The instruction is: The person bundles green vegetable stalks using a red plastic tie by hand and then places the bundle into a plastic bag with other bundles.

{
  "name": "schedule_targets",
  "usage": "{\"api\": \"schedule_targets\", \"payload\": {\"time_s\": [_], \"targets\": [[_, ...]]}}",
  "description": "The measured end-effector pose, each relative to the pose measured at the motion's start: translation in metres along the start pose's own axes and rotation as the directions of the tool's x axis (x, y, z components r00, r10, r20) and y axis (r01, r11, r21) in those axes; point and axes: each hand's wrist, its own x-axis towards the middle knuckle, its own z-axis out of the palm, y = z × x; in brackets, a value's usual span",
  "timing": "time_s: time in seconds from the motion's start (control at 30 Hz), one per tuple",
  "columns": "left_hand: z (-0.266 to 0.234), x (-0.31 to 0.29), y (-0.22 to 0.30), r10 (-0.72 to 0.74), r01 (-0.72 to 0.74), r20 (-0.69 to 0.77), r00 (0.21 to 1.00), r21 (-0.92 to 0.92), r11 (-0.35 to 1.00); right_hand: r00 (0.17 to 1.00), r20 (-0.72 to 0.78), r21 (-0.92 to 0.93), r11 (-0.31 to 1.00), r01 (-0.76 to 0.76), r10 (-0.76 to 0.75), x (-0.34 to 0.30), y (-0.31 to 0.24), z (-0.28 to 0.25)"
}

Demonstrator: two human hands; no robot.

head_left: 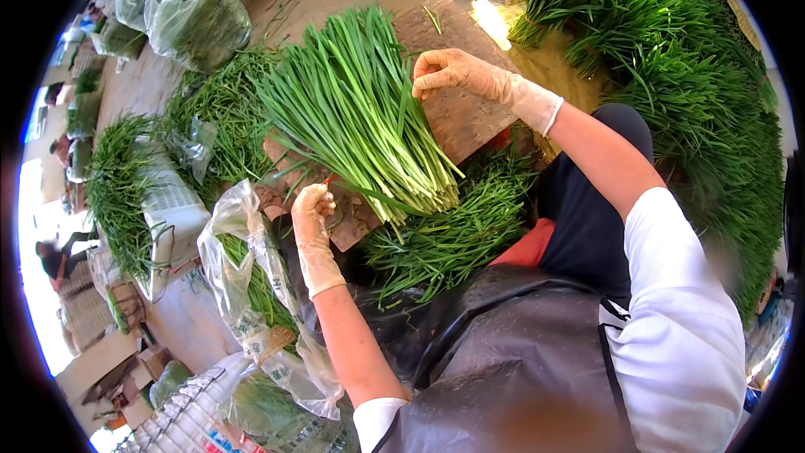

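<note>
A large bunch of garlic chives (360,109) lies across a worn brown board (461,109), with pale stems toward me and green leaf tips pointing away. My left hand (312,210), in a thin translucent glove, is closed beside the bunch's left edge. A thin red strip (331,179) shows at its fingertips, reaching toward the stems. On the opposite side, my gloved right hand (449,75) is curled in a pinch above the board, close to the leaves. Whatever its fingertips hold, if anything, is too small to make out.
Loose green trimmings (478,231) are heaped before my lap. Many tied chive bunches (654,59) stand at the right. To the left are a clear plastic bag (243,235), a white crate (172,210) and more loose greens (222,109). Filled bags (201,21) sit farther back.
</note>
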Motion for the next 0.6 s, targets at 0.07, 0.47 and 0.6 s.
{"api": "schedule_targets", "payload": {"time_s": [0.07,0.47,0.6], "targets": [[0.0,-0.002,0.0,-0.004,0.002,-0.016,1.0,-0.08,0.997,1.0,-0.008,0.045,0.999,0.029,-0.029,0.009,0.006,-0.003],[0.14,-0.018,0.055,0.291,-0.296,0.06,0.955,0.302,0.906,0.998,0.026,0.221,0.974,0.058,-0.065,0.025,-0.013,0.069],[0.133,-0.016,0.034,0.252,-0.248,0.042,0.967,0.392,0.886,0.998,0.029,0.263,0.963,0.053,-0.063,0.022,-0.007,0.074]]}}
